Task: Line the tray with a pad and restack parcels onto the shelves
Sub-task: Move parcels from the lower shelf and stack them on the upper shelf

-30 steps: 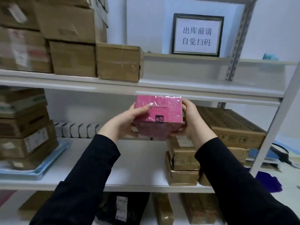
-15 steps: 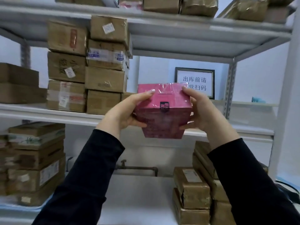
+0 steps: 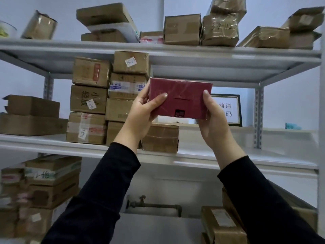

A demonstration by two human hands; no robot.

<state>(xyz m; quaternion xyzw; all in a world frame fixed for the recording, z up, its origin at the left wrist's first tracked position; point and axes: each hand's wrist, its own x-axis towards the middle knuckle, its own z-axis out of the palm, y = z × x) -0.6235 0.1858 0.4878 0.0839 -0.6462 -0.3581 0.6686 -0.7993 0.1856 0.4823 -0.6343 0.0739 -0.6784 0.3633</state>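
Note:
A dark red, film-wrapped parcel (image 3: 182,101) is raised in front of the middle shelf (image 3: 228,155), just under the upper shelf's edge. My left hand (image 3: 142,111) grips its left end, thumb across the front. Its right end is gripped by my right hand (image 3: 212,120), thumb pointing up. A single brown box (image 3: 161,137) sits on the middle shelf right below the parcel. To the left of the parcel stands a tall stack of brown parcels (image 3: 107,99).
The upper shelf (image 3: 193,55) carries several brown boxes. A framed sign (image 3: 228,110) leans at the back of the middle shelf, with bare shelf in front of it. More boxes sit lower left (image 3: 49,184) and lower right (image 3: 223,224). A pipe (image 3: 154,205) runs along the wall.
Both hands have lifted the red parcel from the lower shelf level up to just under the upper shelf. The view has tilted upward, showing the top shelf.

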